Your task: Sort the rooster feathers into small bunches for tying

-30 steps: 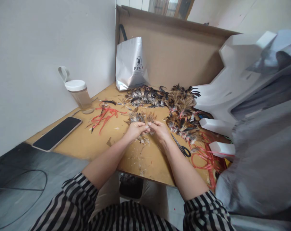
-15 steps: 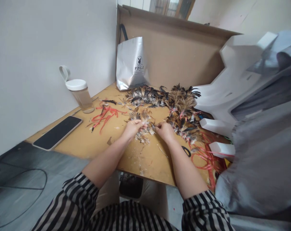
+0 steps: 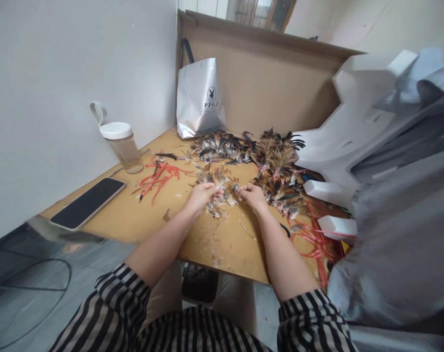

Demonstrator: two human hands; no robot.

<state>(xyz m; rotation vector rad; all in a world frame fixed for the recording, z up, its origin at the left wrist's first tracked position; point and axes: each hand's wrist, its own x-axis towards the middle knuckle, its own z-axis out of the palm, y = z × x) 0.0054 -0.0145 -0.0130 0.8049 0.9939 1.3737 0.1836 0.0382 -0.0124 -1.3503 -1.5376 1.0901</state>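
Observation:
Small brown and white feathers (image 3: 217, 209) lie in a loose heap on the wooden table (image 3: 134, 222). Over the heap's left side, my left hand (image 3: 206, 193) is closed in a pinch on a small pale feather. My right hand (image 3: 252, 195) is just right of the heap, thumb and finger pinched on a small dark feather (image 3: 236, 187). The two hands are a short way apart. Behind and to the right lie bunches of brown and black feathers (image 3: 275, 151).
Red strips (image 3: 163, 177), a phone (image 3: 88, 203) and a lidded cup (image 3: 122, 146) are on the left. A silver bag (image 3: 199, 98) stands at the back. To the right are red ribbon (image 3: 319, 244), white foam (image 3: 335, 188), black scissors handles (image 3: 286, 231) and grey cloth (image 3: 401, 234).
My right hand has moved slightly right, away from my left hand, with the dark feather. My left hand has stayed nearly in place. Something pale has appeared beyond the table's left front edge.

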